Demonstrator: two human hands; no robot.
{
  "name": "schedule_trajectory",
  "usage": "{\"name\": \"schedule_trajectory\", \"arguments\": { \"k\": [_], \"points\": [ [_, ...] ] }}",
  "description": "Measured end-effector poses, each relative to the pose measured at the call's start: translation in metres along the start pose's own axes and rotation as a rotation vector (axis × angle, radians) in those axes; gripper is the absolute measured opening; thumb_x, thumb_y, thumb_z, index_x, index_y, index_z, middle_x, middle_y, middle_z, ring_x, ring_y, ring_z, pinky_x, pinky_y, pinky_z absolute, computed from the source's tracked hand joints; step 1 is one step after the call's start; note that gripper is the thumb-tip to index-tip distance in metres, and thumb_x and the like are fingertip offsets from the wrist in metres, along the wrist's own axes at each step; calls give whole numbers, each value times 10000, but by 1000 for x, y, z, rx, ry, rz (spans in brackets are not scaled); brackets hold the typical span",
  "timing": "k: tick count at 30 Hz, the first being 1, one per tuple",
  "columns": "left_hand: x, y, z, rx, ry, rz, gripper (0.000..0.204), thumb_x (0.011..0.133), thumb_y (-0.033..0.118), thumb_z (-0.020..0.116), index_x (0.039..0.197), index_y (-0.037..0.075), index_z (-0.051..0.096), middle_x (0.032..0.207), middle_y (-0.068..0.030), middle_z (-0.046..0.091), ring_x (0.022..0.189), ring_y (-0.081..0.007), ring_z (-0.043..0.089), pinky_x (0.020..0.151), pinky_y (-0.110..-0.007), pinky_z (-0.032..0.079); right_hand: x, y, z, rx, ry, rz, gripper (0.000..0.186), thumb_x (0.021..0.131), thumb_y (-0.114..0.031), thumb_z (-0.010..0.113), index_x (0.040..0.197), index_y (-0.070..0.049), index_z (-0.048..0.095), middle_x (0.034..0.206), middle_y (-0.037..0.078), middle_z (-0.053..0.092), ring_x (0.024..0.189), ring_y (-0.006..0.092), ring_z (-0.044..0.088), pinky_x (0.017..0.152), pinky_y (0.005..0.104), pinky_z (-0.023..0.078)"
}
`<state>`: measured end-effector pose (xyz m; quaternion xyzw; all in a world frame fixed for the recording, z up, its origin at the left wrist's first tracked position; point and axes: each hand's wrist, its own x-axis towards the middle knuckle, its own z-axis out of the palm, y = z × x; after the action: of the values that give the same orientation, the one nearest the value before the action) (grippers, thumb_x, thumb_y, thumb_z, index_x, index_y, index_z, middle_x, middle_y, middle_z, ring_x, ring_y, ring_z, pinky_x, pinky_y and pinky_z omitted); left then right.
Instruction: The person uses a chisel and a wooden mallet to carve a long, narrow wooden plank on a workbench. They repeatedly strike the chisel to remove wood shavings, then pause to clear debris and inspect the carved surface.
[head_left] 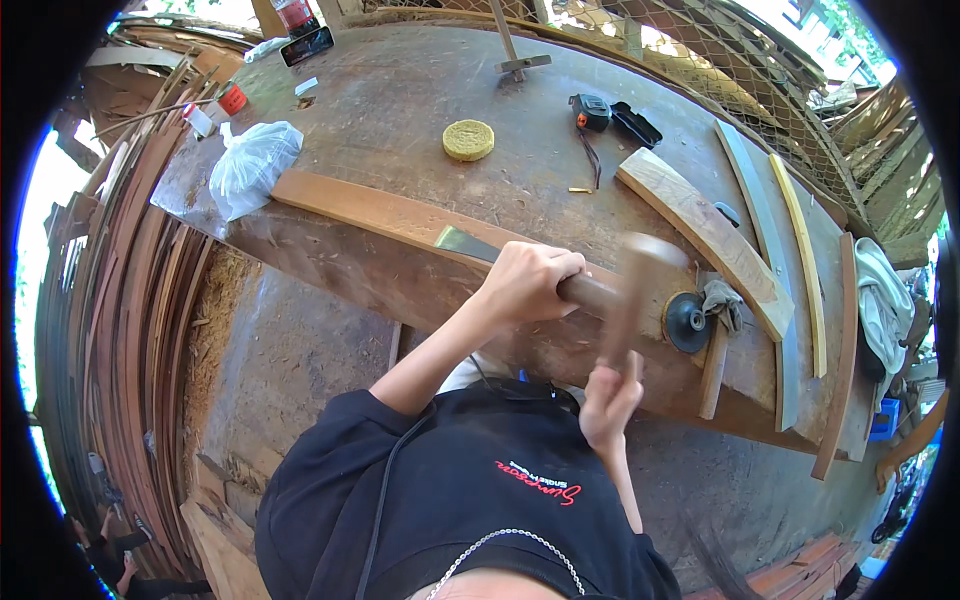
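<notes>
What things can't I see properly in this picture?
In the head view:
Chisel: grip covered by the left hand.
Mallet: its head is blurred; handle end covered by the right hand.
Plastic bag: cloudy plastic hides what's inside.
Red container: top cut off by the upper edge.

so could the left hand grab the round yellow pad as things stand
Probably not without letting go first: the left hand is closed around the chisel. Otherwise the way looks free, since the round yellow pad lies beyond the plank with nothing on top.
</notes>
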<state>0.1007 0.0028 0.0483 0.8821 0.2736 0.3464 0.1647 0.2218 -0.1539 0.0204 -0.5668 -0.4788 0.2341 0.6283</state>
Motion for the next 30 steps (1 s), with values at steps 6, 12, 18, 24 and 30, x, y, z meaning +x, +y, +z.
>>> {"name": "schedule_trajectory", "arguments": {
  "k": [6,12,18,24,30],
  "points": [
    [-11,-25,-16,41,74,-36,201,523,110,688,714,101,628,664,-76,622,607,-247,610,554,-315,478,9,-10,-7,139,231,-147,424,883,-454,439,843,-32,418,501,6,412,388,102,395,376,233,304],
    [-7,-23,-25,-11,98,-50,187,519,96,681,697,103,625,648,-78,613,601,-246,607,545,-310,466,7,-2,40,166,84,-183,325,902,-404,427,882,-81,393,502,-27,342,374,52,311,374,225,281],
    [-18,-56,-49,78,148,-187,130,541,120,670,651,106,600,631,-57,603,600,-241,596,534,-317,455,6,18,28,13,60,-116,315,895,-372,457,901,-63,395,518,-24,332,407,47,330,365,204,264],
    [-20,-59,-61,48,176,-226,131,538,104,660,659,102,610,624,-59,600,595,-243,594,534,-308,451,17,12,60,484,238,-282,334,928,-336,381,743,-60,345,482,47,410,367,152,403,381,264,290],
    [-34,-91,-76,204,177,-277,115,533,101,647,641,114,612,608,-62,594,579,-242,590,528,-308,449,14,-1,72,-143,-211,25,197,876,-177,507,868,10,445,574,183,475,478,293,529,461,352,397]
  ]
}}
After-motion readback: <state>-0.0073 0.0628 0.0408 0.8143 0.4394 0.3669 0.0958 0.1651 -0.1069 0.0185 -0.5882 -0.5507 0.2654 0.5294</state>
